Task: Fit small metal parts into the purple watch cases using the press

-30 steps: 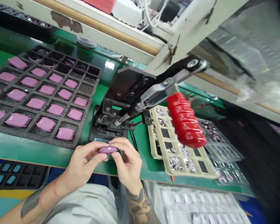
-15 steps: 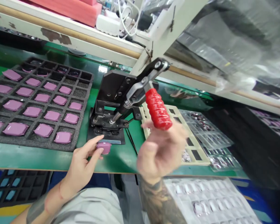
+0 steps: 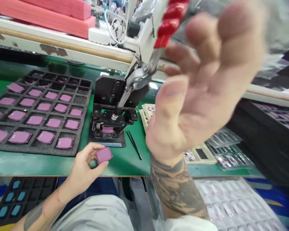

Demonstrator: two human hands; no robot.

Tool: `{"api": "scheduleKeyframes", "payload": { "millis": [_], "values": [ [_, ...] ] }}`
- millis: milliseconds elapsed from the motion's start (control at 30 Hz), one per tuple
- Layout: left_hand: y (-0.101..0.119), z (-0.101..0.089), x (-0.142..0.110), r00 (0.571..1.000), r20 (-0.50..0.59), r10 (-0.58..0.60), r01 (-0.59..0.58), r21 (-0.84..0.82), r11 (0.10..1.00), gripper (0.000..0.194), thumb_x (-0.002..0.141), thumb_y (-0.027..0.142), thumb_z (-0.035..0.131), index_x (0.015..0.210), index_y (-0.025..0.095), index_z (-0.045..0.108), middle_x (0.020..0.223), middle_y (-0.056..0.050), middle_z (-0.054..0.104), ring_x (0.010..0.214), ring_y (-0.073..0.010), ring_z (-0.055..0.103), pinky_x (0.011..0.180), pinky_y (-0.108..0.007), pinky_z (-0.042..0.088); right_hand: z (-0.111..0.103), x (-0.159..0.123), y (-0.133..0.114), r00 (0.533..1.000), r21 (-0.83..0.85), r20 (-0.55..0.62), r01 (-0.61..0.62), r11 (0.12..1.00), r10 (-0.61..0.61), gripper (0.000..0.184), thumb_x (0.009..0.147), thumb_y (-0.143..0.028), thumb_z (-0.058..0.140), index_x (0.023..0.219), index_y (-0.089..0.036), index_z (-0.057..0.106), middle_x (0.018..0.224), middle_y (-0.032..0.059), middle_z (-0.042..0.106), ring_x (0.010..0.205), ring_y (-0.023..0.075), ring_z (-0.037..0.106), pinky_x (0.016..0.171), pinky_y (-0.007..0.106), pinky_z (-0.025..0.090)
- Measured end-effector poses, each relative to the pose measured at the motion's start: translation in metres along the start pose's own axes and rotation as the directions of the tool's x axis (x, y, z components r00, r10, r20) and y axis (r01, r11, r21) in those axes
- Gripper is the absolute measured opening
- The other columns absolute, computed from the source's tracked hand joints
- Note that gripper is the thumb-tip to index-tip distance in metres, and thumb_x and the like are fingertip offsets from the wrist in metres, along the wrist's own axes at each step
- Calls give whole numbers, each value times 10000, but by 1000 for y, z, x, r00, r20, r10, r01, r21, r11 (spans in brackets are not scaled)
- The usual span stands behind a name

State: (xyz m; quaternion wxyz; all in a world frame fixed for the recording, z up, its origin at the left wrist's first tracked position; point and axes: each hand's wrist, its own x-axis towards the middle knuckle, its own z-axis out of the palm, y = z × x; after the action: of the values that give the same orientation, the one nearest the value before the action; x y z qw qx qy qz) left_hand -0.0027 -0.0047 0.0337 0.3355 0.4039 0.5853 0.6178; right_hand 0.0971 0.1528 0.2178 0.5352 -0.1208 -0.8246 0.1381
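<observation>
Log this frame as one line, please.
left hand: holds lilac rounded-square piece | right hand: open, raised, beside red ribbed handle of black metal toggle press

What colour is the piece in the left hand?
Pinkish mauve; the piece shows best in the head view.

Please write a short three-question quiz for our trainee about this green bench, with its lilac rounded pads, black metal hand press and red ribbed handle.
1. True or false: a lilac pad sits in the base of the black metal hand press.
2. Fill in the blank: the open right hand is raised beside the press's red ribbed ____.
3. Which hand holds the loose lilac pad? A) left hand B) right hand C) neither

Key: 1 true; 2 handle; 3 A
</observation>
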Motion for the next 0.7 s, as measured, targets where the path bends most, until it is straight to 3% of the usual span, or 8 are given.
{"api": "scheduleKeyframes", "payload": {
  "millis": [67,100,200,267,367,467,567,700],
  "values": [
    [6,-8,-6,995,51,89,-94,116,989,325,942,181,806,1250,262,745,1189,-24,832,1050,-168,824,940,-236,662,-1,-25,7,981,88,-196,1,996,16,453,1095,-235,588,1535,-130,575,1567,159,586,1456,317,629,1166,490,579],
    [9,-13,-9,987,66,147,-157,188,969,350,951,176,803,1279,288,751,1221,-10,831,1066,-161,819,960,-231,654,0,-43,14,975,124,-221,38,992,-10,358,1066,-225,621,1415,-172,682,1372,130,706,1319,323,703,1075,507,622],
    [15,-31,-13,947,56,316,-313,378,871,415,962,171,808,1345,316,744,1267,7,836,1090,-163,814,1022,-239,632,8,-102,35,989,197,144,-64,978,36,282,1065,-112,612,1273,-244,749,1101,61,797,1043,246,777,924,433,672],
    [17,-42,-10,922,40,385,-358,467,809,406,966,181,811,1350,295,744,1257,0,842,1072,-169,818,1029,-246,627,18,-131,45,930,86,359,-118,989,80,348,1077,-79,586,1368,-224,712,1255,106,791,1169,260,767,1019,450,676],
    [20,-51,3,906,49,420,-378,541,751,384,990,202,803,1362,267,733,1246,-11,838,1065,-168,811,1041,-249,614,39,-148,58,819,-165,552,-79,983,159,485,1082,-64,505,1556,-110,593,1534,239,650,1488,360,607,1266,595,537],
    [25,-50,16,906,99,410,-390,570,723,358,1036,224,763,1389,250,711,1324,-48,789,1165,-187,779,1074,-275,599,58,-140,73,736,-250,632,-105,963,244,485,1061,-33,469,1524,-47,610,1450,279,684,1416,392,650,1243,615,538],
    [28,-47,23,897,124,423,-397,644,654,323,1078,263,709,1397,210,713,1334,-104,729,1142,-219,770,1007,-320,622,60,-130,81,728,-223,634,-150,963,260,393,1089,-65,488,1435,-88,675,1338,223,752,1310,350,712,1188,536,593],
    [27,-42,29,896,153,417,-357,806,473,370,1121,327,641,1463,196,696,1300,-106,768,926,-223,803,772,-326,616,36,-138,68,785,-50,559,-289,956,267,397,1154,-188,523,1535,-193,633,1497,158,701,1431,278,659,1250,464,560]
  ]
}}
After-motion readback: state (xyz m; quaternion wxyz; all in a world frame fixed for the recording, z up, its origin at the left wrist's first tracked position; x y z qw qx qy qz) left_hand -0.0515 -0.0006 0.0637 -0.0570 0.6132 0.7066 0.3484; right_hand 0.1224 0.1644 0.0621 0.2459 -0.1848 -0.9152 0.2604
